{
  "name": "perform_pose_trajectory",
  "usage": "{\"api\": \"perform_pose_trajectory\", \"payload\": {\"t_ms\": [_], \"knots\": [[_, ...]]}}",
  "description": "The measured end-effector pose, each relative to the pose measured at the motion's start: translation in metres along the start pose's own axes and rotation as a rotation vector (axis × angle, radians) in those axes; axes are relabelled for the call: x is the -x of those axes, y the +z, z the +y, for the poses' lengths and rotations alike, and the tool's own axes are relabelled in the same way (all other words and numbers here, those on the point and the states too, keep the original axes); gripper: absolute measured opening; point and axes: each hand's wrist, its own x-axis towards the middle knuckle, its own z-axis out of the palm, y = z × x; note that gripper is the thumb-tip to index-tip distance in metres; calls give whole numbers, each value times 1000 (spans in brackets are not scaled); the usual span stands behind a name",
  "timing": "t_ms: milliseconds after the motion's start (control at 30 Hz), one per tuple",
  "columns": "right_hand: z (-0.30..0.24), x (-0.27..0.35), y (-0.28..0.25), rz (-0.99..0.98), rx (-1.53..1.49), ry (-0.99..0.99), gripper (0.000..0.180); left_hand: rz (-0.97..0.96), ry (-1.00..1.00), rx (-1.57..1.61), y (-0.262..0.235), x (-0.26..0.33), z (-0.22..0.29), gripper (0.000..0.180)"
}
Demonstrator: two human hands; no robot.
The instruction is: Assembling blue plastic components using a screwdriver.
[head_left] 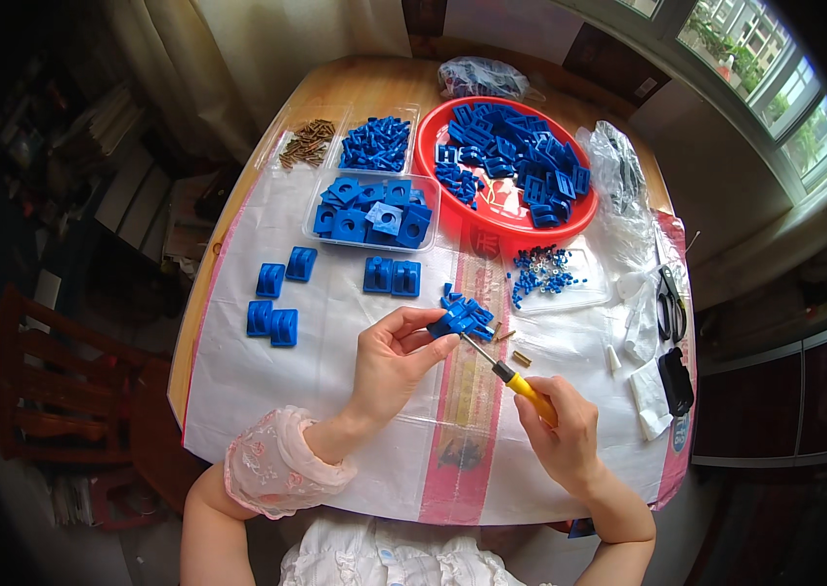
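Note:
My left hand (393,356) pinches a small blue plastic part (445,325) above the white sheet. My right hand (560,430) grips a yellow-handled screwdriver (521,382), its metal tip pointed up-left into that part. Just behind the held part lies a small heap of similar blue pieces (472,313). A couple of brass screws (521,358) rest on the sheet to the right of the tip.
A red basin (491,220) full of blue parts stands at the back, with clear trays of blue plates (374,210), blue clips (376,144) and brass screws (306,142). Assembled blue blocks (276,303) lie left; scissors (669,305) and a black object (676,379) lie right.

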Motion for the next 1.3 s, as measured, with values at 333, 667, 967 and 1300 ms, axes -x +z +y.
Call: {"api": "perform_pose_trajectory", "payload": {"t_ms": [333,667,967,1300], "knots": [[-1,0,-4,-198,-288,261,29,-9,17,-5,-1,0,-1,30],[10,9,5,39,-21,-89,28,2,17,-13,0,-3,-1,28],[16,7,0,-179,-171,247,17,2,48,-10,-2,-3,-3,27],[5,7,6,-129,-267,294,25,8,67,3,-3,-6,-4,28]]}}
